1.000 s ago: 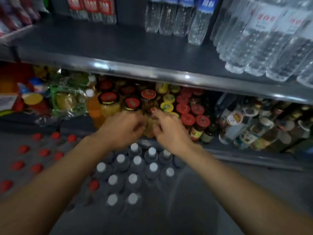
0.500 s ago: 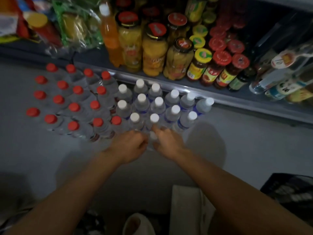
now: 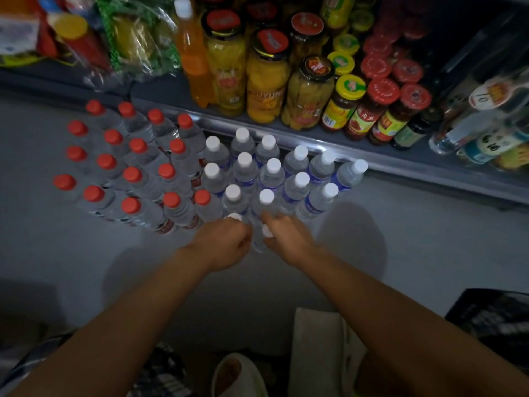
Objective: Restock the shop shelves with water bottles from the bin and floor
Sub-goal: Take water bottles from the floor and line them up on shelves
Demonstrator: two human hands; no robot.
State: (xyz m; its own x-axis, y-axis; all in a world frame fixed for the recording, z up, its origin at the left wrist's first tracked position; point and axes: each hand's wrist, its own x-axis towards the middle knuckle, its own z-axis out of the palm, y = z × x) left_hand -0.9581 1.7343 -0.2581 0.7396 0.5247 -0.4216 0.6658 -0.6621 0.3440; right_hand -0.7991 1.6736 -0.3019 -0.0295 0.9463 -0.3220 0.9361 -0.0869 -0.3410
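Our left hand (image 3: 226, 242) and right hand (image 3: 286, 237) each curl round a white-capped water bottle (image 3: 264, 233) at the floor cluster's near edge; dozens of bottles are unshelved, so most restocking remains.

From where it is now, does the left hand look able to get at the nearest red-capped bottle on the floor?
Probably yes. The left hand is already down among the white-capped bottles, and the nearest red-capped bottle stands just beyond it with its cap uncovered.
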